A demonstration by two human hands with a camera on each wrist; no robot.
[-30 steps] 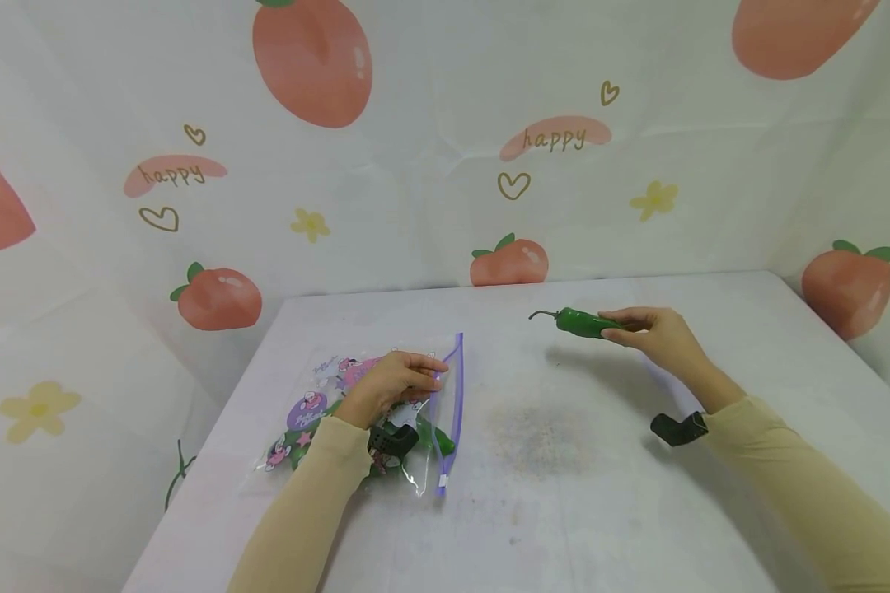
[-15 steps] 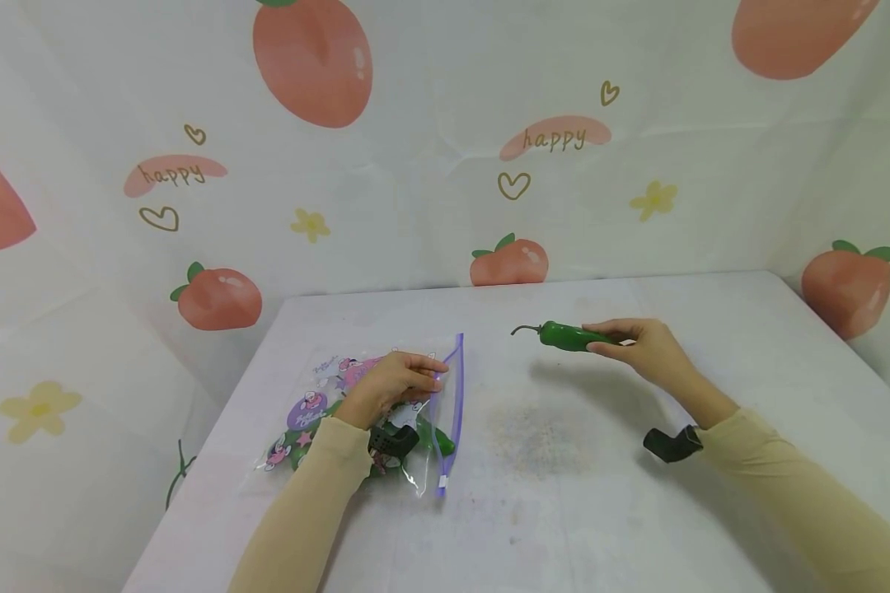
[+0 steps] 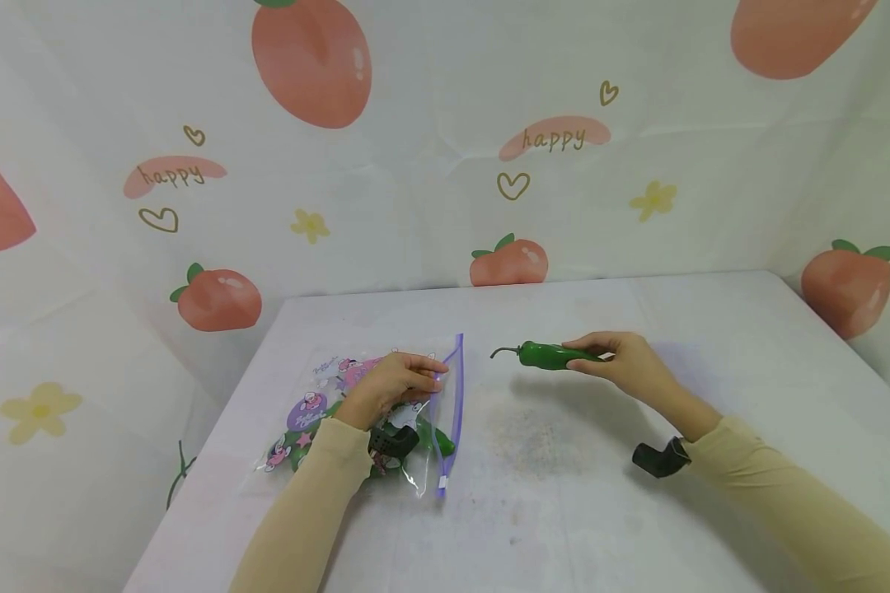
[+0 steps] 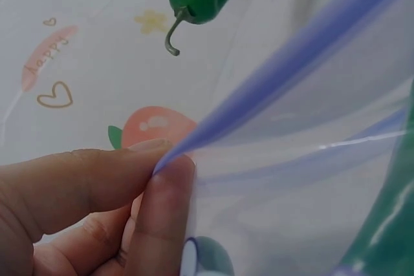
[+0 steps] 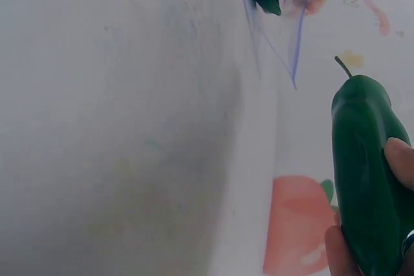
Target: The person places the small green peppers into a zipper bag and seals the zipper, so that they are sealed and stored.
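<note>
A clear zip bag [image 3: 313, 412] with cartoon prints and a purple zip edge lies on the left of the table, its mouth facing right. Green peppers [image 3: 439, 440] show through its plastic. My left hand [image 3: 396, 383] pinches the upper lip of the mouth between thumb and finger, and in the left wrist view the purple edge [image 4: 259, 85] runs up from the fingertips. Over the table to the right, my right hand [image 3: 623, 362] grips a long green pepper [image 3: 543, 356] by its lower end. The pepper lies about level, its curved stem pointing left toward the bag mouth.
The white table [image 3: 564, 519] has a greyish stain [image 3: 537, 441] between bag and right hand. A patterned cloth [image 3: 415, 189] hangs behind it. Something thin and green [image 3: 180, 473] sticks out by the left table edge. Each wrist carries a black camera mount [image 3: 660, 458].
My right hand has moved left and somewhat lower with the green pepper, bringing its stem closer to the bag mouth. The left hand and the bag have stayed put.
</note>
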